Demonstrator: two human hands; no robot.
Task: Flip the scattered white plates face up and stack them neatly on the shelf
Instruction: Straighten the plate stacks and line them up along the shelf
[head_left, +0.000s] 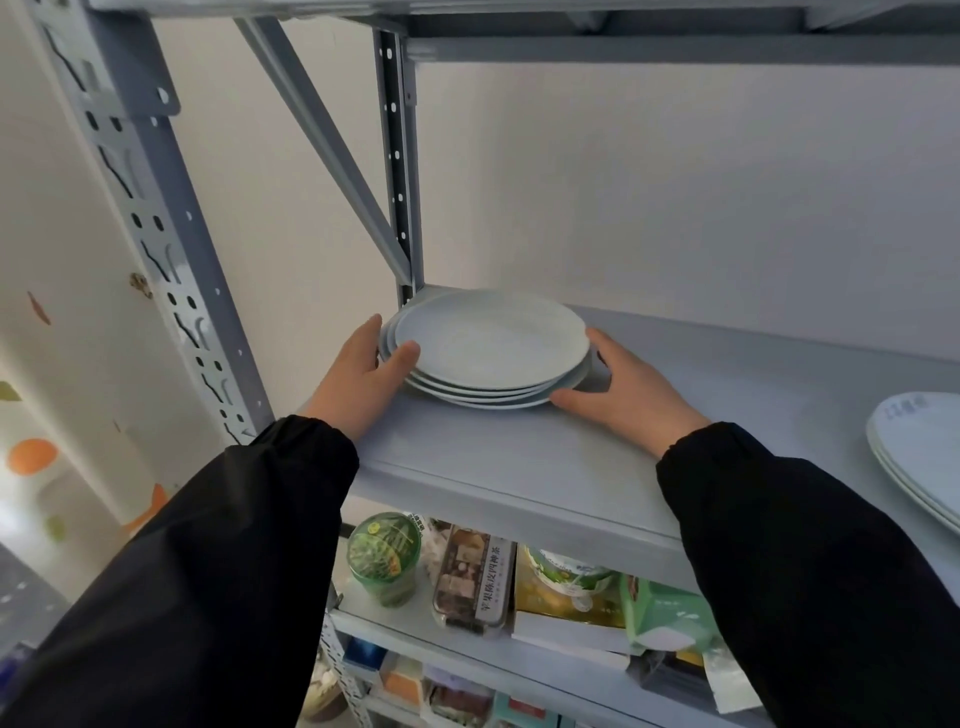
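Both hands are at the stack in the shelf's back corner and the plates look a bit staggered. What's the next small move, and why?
Probably squeeze the stack gently between the left hand and right hand to line up the rims: the top plate sits offset toward the right of those below. After that, the plates at the right edge appear face down, showing a base mark, and seem next to flip.
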